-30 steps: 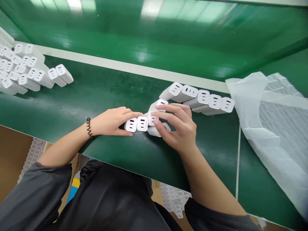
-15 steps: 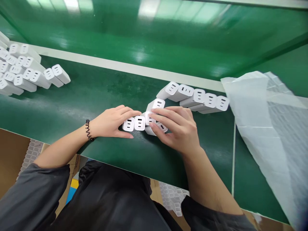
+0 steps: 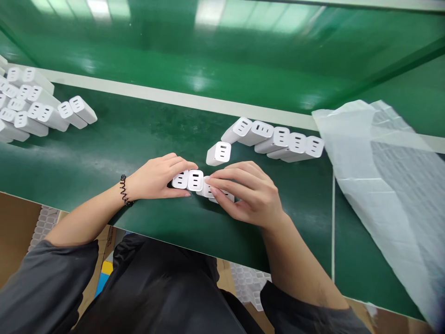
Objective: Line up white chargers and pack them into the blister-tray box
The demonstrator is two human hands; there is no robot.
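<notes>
White chargers with port slots in their end faces stand in a short row in front of me. My left hand curves round the left end of the row, fingers behind and thumb in front of the leftmost charger. A second charger stands against it, to its right. Between thumb and fingertips my right hand grips another charger, beside the second one. One more charger is partly hidden under the right hand. Behind the hands a single charger stands apart.
Several chargers form a slanting line at the back right. A larger group of chargers stands at the far left of the green table. Translucent plastic sheeting covers the right side, and a green wall rises behind.
My right hand has moved slightly down and left with its charger, away from the single charger behind it. The left hand keeps its place at the row's left end.
</notes>
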